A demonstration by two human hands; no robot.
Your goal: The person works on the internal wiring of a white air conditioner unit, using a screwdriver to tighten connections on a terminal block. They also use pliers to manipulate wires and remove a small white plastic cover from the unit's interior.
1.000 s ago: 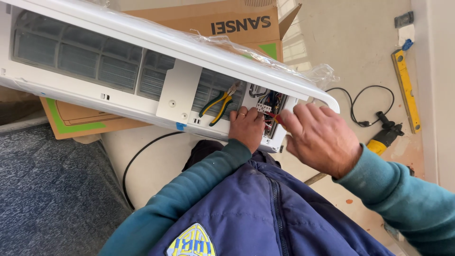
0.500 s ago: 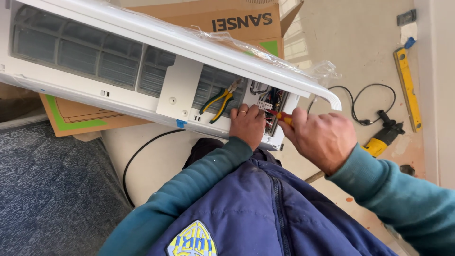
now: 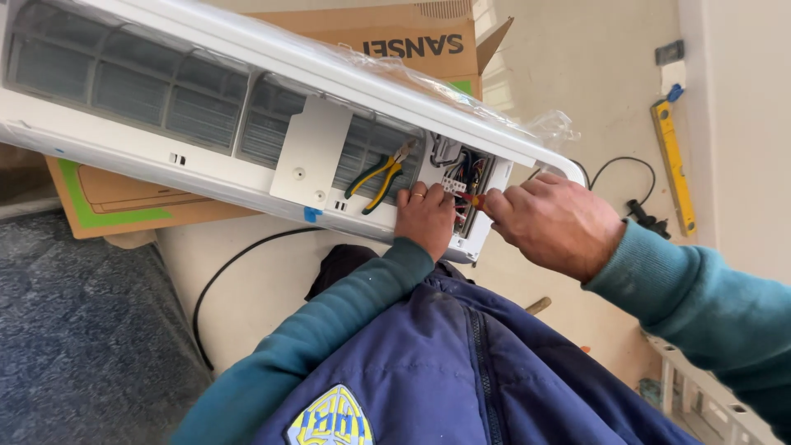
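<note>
Wiring step judged in hand at terminal block (image 3: 461,188), R end of white indoor AC unit (image 3: 247,107); left hand (image 3: 424,221) pressed on casing, fingers curled, nothing gripped; right hand (image 3: 554,222) closed on red-handled screwdriver (image 3: 471,198), tip at terminals; pliers (image 3: 379,175) parked just left; next move calls for steady tip seating.

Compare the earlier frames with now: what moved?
The right hand drew back to the right off the wiring bay, fingers now pinching a red-handled tool there. The left hand stayed on the unit; the pliers stayed put.
</note>
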